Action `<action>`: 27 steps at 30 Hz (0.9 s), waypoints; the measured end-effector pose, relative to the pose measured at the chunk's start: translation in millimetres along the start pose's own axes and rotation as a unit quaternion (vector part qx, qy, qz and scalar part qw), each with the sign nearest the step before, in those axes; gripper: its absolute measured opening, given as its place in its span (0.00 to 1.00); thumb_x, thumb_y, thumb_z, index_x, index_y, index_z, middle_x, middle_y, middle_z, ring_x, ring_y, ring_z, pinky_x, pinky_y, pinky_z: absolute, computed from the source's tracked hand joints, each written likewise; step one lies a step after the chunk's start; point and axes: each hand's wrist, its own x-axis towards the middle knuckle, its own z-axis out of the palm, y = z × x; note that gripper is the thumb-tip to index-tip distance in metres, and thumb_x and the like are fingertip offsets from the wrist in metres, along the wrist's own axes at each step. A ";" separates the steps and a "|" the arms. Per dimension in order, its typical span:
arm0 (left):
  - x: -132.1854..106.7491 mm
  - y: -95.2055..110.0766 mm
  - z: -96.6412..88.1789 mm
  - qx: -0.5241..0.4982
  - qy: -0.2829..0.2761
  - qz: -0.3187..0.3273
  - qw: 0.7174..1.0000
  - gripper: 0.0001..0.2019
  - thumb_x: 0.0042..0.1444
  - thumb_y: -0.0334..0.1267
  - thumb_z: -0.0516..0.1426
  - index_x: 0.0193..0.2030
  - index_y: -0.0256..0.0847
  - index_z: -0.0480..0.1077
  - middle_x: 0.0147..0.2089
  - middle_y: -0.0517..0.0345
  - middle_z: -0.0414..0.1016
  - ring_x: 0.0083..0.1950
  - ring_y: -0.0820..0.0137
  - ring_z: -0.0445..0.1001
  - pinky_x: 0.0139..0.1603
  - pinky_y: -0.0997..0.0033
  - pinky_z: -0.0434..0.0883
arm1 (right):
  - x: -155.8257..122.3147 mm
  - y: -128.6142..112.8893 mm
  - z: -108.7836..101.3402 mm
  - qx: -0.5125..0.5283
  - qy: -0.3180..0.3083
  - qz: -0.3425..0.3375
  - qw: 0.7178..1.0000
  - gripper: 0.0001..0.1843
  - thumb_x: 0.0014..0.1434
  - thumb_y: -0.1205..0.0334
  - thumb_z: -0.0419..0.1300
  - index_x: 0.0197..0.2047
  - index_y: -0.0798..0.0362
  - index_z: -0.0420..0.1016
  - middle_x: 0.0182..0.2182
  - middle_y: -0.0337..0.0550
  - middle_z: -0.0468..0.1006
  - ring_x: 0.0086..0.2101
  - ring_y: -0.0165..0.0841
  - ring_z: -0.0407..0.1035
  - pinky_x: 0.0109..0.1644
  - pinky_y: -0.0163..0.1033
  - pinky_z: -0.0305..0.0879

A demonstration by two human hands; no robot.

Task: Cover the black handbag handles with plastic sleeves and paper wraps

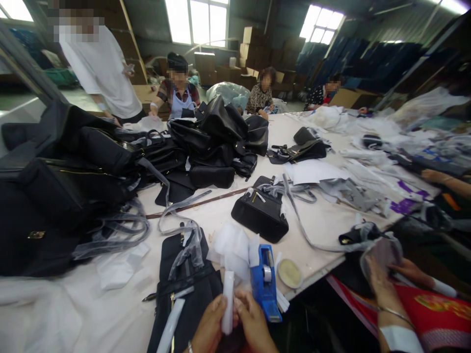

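My left hand (pixel 209 321) is closed around a white wrapped strip (pixel 228 299), which stands nearly upright at the near table edge. From the other side, the fingers of my right hand (pixel 253 318) pinch against its lower part; their tips are partly hidden. Just left of my hands lies a black bag (pixel 209 282) with a gold zip, a clear-wrapped strap and another white wrapped piece (pixel 172 323) on it. Beside my right hand is a blue tape dispenser (pixel 270 294) with a roll of tape. Thin white wrapping sheets (pixel 230 245) lie beyond the strip.
Black bags (pixel 217 132) are heaped at the left and back. Another bag (pixel 263 215) lies mid-table, near a small round dish (pixel 289 273). At right, a co-worker's hands (pixel 382 274) handle a wrapped item. Plastic wrapping (pixel 368 166) covers the far right; several people are around the table.
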 end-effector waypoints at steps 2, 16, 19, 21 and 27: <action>-1.3 -0.8 0.7 0.003 0.010 0.008 1.000 0.25 0.43 0.58 0.64 0.38 0.36 0.75 0.31 0.51 0.77 0.34 0.65 0.74 0.37 0.67 0.69 | -4.5 5.5 4.7 0.001 0.001 -0.001 1.000 0.19 0.59 0.46 0.54 0.44 0.50 0.72 0.41 0.48 0.78 0.40 0.41 0.74 0.42 0.43 0.71; -1.7 -3.7 6.3 -0.008 0.070 0.041 0.997 0.21 0.41 0.52 0.67 0.36 0.36 0.77 0.34 0.48 0.81 0.41 0.56 0.77 0.46 0.59 0.72 | -4.1 11.6 23.7 -0.299 0.070 -0.185 0.934 0.14 0.63 0.60 0.48 0.51 0.50 0.66 0.42 0.51 0.78 0.44 0.43 0.74 0.48 0.46 0.71; -2.0 -2.6 9.0 -0.017 0.067 0.035 0.997 0.22 0.41 0.53 0.67 0.36 0.35 0.77 0.34 0.47 0.81 0.40 0.56 0.78 0.44 0.59 0.72 | -1.0 29.1 24.0 -0.329 0.061 -0.210 0.919 0.20 0.61 0.60 0.51 0.56 0.51 0.65 0.48 0.54 0.76 0.48 0.47 0.71 0.51 0.49 0.70; -3.1 -0.9 11.4 -0.025 0.062 0.018 0.998 0.23 0.41 0.53 0.67 0.37 0.34 0.77 0.34 0.46 0.81 0.39 0.56 0.78 0.43 0.59 0.73 | -0.8 36.2 22.0 -0.338 0.042 -0.224 0.913 0.24 0.59 0.62 0.52 0.59 0.51 0.63 0.51 0.54 0.75 0.51 0.48 0.69 0.53 0.50 0.69; -7.1 0.4 17.0 -0.022 0.050 0.008 0.998 0.22 0.44 0.50 0.66 0.41 0.33 0.77 0.33 0.46 0.81 0.36 0.58 0.78 0.38 0.63 0.73 | -8.8 24.8 7.0 -0.315 -0.033 -0.259 0.912 0.29 0.59 0.69 0.47 0.64 0.56 0.57 0.55 0.56 0.70 0.55 0.44 0.65 0.58 0.50 0.65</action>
